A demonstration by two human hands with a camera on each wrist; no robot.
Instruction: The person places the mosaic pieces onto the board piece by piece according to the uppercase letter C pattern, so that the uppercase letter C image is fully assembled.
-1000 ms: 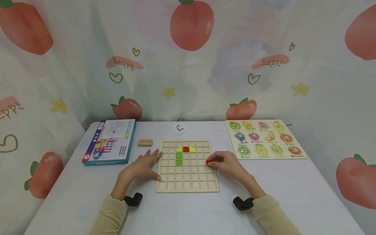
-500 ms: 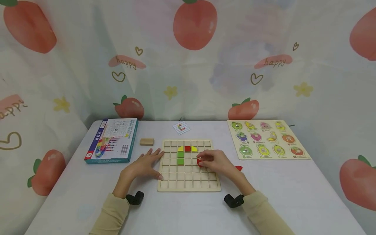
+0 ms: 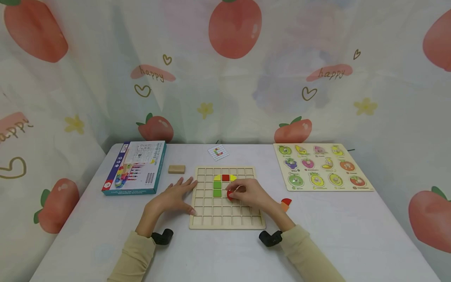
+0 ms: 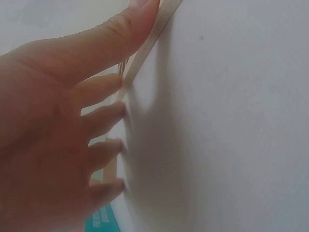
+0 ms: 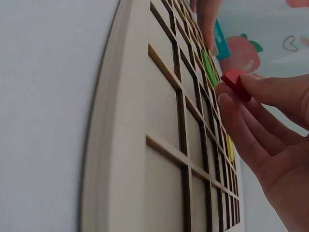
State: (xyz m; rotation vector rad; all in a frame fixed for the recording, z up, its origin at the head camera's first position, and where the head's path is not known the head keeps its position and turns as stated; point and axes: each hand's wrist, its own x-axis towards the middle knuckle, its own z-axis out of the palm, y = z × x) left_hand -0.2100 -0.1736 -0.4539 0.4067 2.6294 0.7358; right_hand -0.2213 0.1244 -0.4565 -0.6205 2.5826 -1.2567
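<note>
A wooden grid board (image 3: 225,224) lies on the table. My right hand (image 3: 253,194) is over its middle and pinches a small red piece (image 5: 235,83) between thumb and fingers. The piece has a curved edge and is just above the cells. In the grid sit two green squares (image 3: 217,188), a red square (image 3: 225,178) and yellow pieces (image 3: 217,178) on either side of the red. My left hand (image 3: 173,198) has its fingers spread and rests at the board's left edge; the left wrist view shows its thumb (image 4: 120,36) against that edge.
Red and orange pieces (image 3: 286,202) lie beside my right forearm. A wooden block (image 3: 176,169), a small pattern card (image 3: 218,152) and a boxed set (image 3: 137,168) stand behind and left. A fruit puzzle board (image 3: 322,166) lies at the back right.
My right hand has moved left from the board's right edge toward the middle, carrying the red piece. Loose pieces by the forearm have come into view. My left hand stays in place.
</note>
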